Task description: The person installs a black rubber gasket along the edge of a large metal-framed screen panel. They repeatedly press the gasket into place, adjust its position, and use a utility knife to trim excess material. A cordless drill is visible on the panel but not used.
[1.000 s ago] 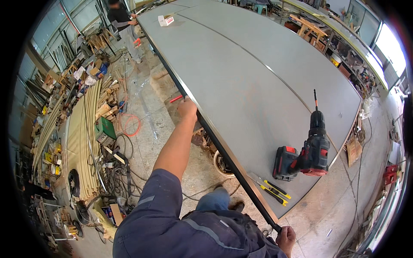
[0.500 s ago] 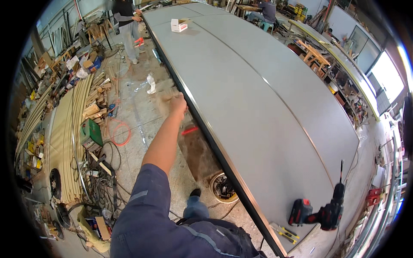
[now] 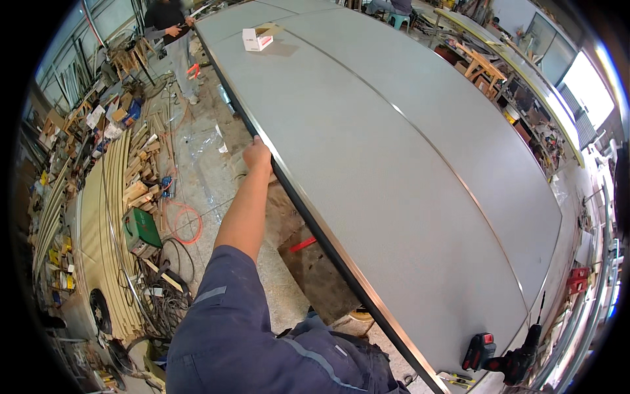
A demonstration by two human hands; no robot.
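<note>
A long grey panel [image 3: 341, 138] stretches away in front of me, with a copper-coloured trim and a black strip [image 3: 303, 205] along its left edge. My left hand [image 3: 256, 156] is closed on the black strip, partway along that side. Its fingertips are partly hidden by the edge. My right hand is out of sight. At the near right end of the panel a black and red cordless drill [image 3: 515, 360] lies with its long bit pointing away. Beside it are small yellow and black hand tools [image 3: 459, 379]. Farther up the panel sits an open white box [image 3: 257, 40].
Across the panel's far left corner stands another person [image 3: 172, 29]. A green machine [image 3: 142, 232], orange hose [image 3: 190, 223], tangled cables and wood offcuts [image 3: 136, 192] lie on the floor to my left. Below the edge is a brown board [image 3: 321, 282] with a red object [image 3: 303, 244].
My view has shifted forward along the panel. My left hand has moved a little farther along the edge and now grips it. The bucket near my foot is mostly hidden.
</note>
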